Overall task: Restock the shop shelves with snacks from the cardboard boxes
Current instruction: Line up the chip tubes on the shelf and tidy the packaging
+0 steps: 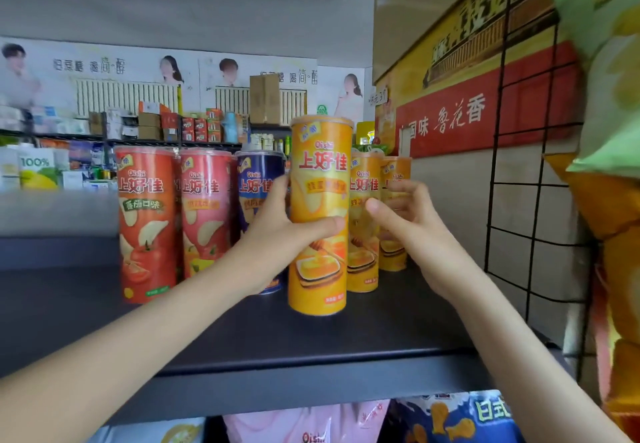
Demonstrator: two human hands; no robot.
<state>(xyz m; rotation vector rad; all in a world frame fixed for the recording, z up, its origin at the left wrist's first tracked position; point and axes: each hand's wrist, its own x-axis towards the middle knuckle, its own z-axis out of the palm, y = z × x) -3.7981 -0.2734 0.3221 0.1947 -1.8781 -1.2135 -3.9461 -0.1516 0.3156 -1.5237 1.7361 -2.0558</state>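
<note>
A tall yellow Oishi chip can stands upright at the front of the dark top shelf. My left hand grips it round the middle, thumb across the front. My right hand hovers just right of it with fingers loosely curled, holding nothing, in front of two more yellow cans. A navy can stands behind my left hand. Two red cans stand at the left of the row.
A black wire grid with hanging snack bags closes off the right side. A red and yellow carton sits above at the right. Snack bags fill the shelf below. Distant shelves hold boxes.
</note>
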